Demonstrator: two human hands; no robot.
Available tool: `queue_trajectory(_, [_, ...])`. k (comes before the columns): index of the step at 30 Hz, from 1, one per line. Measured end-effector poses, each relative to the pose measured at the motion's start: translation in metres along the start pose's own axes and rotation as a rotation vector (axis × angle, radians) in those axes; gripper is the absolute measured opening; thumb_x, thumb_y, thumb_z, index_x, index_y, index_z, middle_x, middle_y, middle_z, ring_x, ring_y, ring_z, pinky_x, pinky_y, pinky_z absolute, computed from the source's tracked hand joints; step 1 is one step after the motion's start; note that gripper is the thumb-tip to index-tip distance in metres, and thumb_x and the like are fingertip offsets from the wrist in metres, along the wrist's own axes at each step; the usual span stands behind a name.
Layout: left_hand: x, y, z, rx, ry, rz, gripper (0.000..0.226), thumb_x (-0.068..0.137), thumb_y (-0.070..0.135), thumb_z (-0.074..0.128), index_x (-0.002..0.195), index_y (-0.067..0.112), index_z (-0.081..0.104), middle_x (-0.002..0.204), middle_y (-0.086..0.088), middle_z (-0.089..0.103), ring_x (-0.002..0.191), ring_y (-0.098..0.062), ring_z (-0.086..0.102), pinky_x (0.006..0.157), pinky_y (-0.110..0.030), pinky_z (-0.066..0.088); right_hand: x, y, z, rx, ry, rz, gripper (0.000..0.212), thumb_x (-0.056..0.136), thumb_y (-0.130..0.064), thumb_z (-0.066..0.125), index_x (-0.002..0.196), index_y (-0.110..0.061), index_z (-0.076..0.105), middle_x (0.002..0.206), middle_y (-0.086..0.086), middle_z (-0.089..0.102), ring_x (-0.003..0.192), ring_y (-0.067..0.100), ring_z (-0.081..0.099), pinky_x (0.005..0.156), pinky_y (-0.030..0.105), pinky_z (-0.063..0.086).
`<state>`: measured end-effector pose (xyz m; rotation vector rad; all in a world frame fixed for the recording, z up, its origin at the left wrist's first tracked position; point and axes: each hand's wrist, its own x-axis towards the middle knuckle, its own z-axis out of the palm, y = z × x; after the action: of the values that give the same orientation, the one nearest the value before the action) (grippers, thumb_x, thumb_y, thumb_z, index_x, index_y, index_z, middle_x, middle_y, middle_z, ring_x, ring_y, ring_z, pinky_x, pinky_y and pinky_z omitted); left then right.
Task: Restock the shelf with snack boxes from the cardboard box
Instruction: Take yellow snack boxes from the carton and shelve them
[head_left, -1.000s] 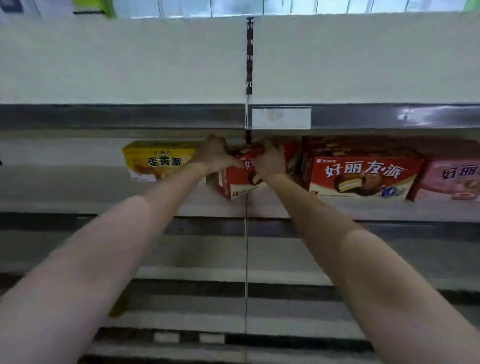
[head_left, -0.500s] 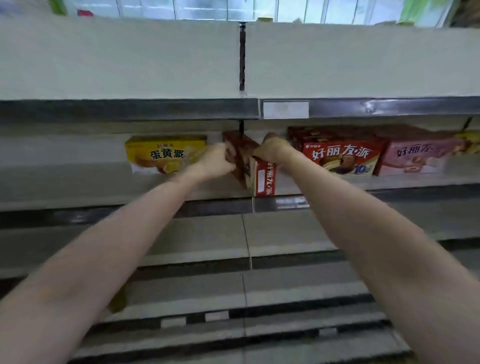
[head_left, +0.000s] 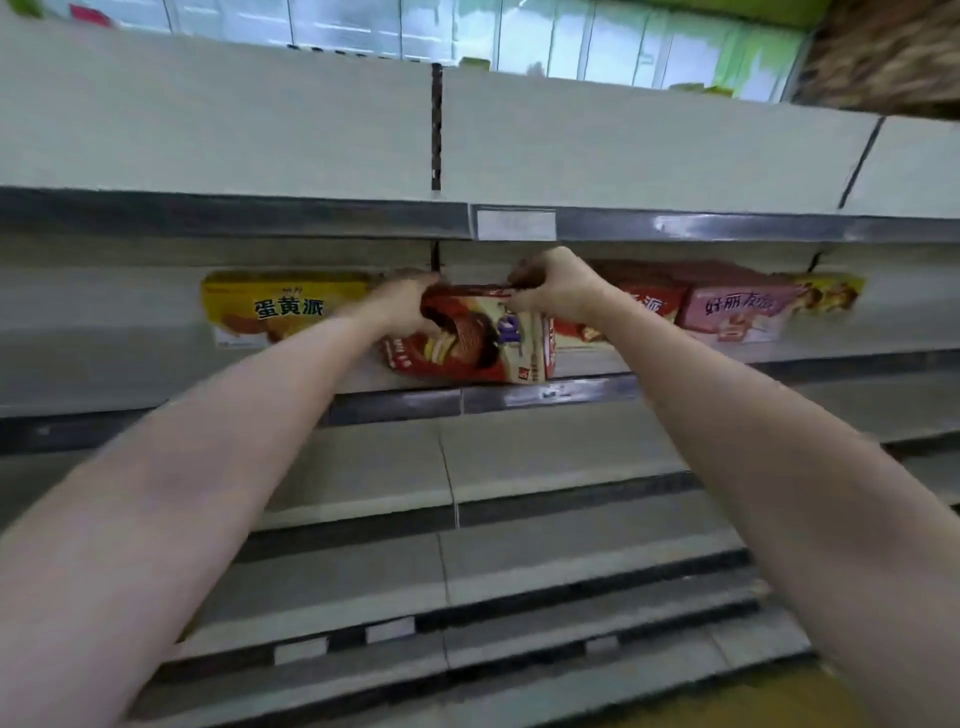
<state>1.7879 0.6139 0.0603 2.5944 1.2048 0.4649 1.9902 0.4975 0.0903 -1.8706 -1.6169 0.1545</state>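
Both arms were stretched forward to the second shelf (head_left: 156, 374) from the top. Left hand (head_left: 402, 306) gripped the upper left corner of a red snack box (head_left: 467, 345), fingers curled over its top edge. Right hand (head_left: 553, 286) gripped the upper right corner of the same box, fingers curled over the top edge and thumb on the front face. The box was held between the two hands at the front edge of the shelf, near the seam where two shelf sections meet. Its printed front faced the camera, tilted, with the print running upside down. Whether the bottom of the box touched the shelf could not be told; its lower edge sat right at the shelf's front lip.

On the same shelf, toward the left end and further back, a yellow box (head_left: 283, 306) stood with its front outward, just beside the left hand. To the right of the held box, behind the right wrist, another red box (head_left: 644, 312) stood partly hidden. A pink box (head_left: 737, 312) stood touching its right side. Beyond the pink box, a further yellow-and-brown box (head_left: 831, 293) showed, blurred. A blank white price tag (head_left: 516, 224) sat on the front rail of the shelf above.
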Motion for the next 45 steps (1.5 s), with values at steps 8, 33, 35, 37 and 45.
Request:
queue_trajectory(8, [0.018,0.063,0.013,-0.062,-0.026,0.152,0.082,0.084,0.035,0.078,0.152,0.027,0.034,0.146,-0.003,0.049,0.13,-0.023,0.05,0.095,-0.024,0.037,-0.018,0.056,-0.037,0.042,0.015,0.047,0.042,0.075,-0.026,0.08,0.115,-0.017,0.068,0.102,-0.002,0.068,0.088,0.012,0.065,0.056,0.02,0.052])
queue_trajectory(33, [-0.049,0.133,0.005,0.905,0.077,0.58,0.06,0.087,0.032,0.072,0.138,0.035,0.042,0.144,-0.009,0.039,0.124,-0.027,0.047,0.098,-0.046,0.048,0.016,0.046,-0.014,-0.474,-0.336,-0.486,0.055,0.071,-0.031,0.079,0.12,-0.029,0.055,0.112,-0.006,0.061,0.095,0.022,0.063,0.073,0.039,0.056])
queue_trajectory(35, [-0.054,0.126,0.005,0.956,0.09,0.614,0.062,0.086,0.029,0.073,0.139,0.034,0.041,0.139,-0.011,0.044,0.118,-0.029,0.052,0.094,-0.046,0.05,0.02,0.04,-0.007,-0.498,-0.35,-0.534,0.052,0.07,-0.026,0.079,0.117,-0.028,0.059,0.113,0.001,0.066,0.096,0.027,0.064,0.077,0.037,0.056])
queue_trajectory(37, [-0.059,0.116,0.003,0.984,0.049,0.56,0.069,0.086,0.026,0.073,0.143,0.037,0.036,0.135,-0.011,0.046,0.112,-0.03,0.056,0.087,-0.046,0.053,0.022,0.036,-0.006,-0.53,-0.327,-0.581,0.055,0.07,-0.024,0.079,0.12,-0.028,0.057,0.114,0.003,0.066,0.101,0.028,0.063,0.077,0.031,0.048])
queue_trajectory(45, [-0.063,0.101,-0.027,-0.029,0.074,-0.09,0.042,0.095,0.053,0.055,0.126,0.026,0.057,0.111,0.005,0.069,0.103,-0.016,0.066,0.089,-0.038,0.055,0.019,0.043,-0.007,-0.319,-0.266,-0.399,0.066,0.049,-0.026,0.078,0.111,-0.029,0.055,0.101,-0.003,0.062,0.094,0.024,0.058,0.081,0.037,0.053])
